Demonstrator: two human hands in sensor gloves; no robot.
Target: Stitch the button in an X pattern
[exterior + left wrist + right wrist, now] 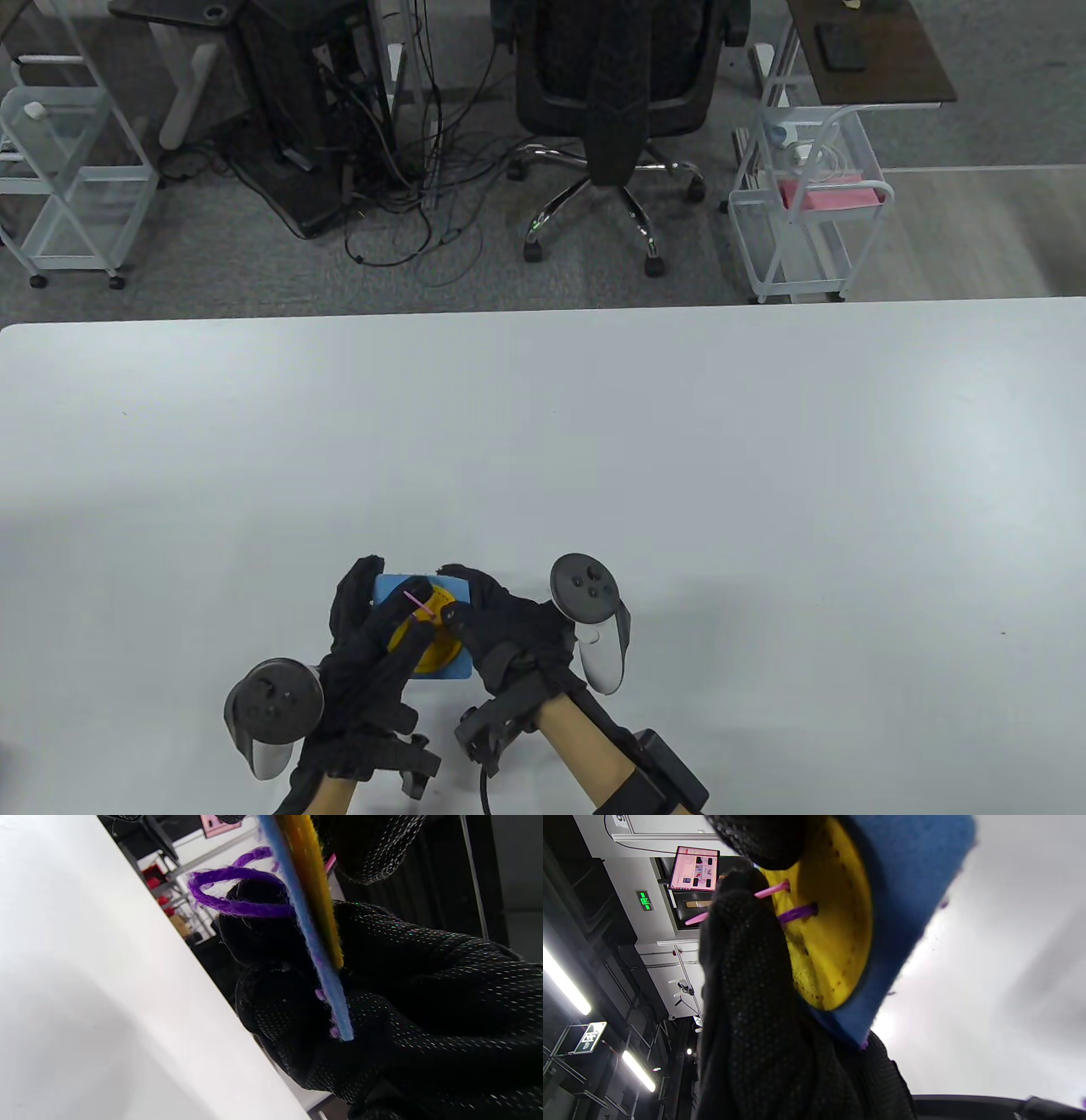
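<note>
Left hand [373,645] grips the blue felt square [386,590] with its yellow button [835,942] — right hand [501,628] pinches the pink needle [419,605], purple yarn [237,906] trailing behind.

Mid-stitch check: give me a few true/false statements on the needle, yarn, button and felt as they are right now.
1. The button is red. False: it is yellow.
2. The felt is blue. True.
3. The pink needle is stuck in the button. True.
4. The yarn is green. False: it is purple.
5. The right hand is at the needle. True.
6. The left hand lies flat on the table, away from the felt. False: it holds the felt.
</note>
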